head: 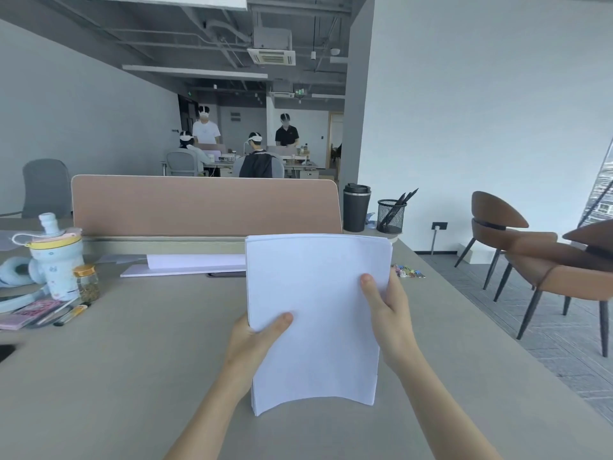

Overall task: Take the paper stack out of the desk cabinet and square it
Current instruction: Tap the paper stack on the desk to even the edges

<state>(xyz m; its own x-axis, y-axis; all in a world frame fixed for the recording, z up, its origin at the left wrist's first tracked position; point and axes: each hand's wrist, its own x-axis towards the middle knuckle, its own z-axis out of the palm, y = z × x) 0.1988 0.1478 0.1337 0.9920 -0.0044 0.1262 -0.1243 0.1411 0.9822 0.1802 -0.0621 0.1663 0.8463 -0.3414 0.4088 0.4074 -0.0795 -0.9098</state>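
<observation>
A thick white paper stack stands upright on its bottom edge on the grey desk, slightly bowed, with its sheets a little uneven at the top right. My left hand grips its left edge low down, thumb on the front. My right hand grips the right edge a little higher, thumb on the front as well. The desk cabinet is not in view.
A pink divider screen stands at the desk's back, with a flat white board and paper before it. At left are a bottle, a small jar and pens. A black tumbler, mesh pen cup and brown chairs are at right.
</observation>
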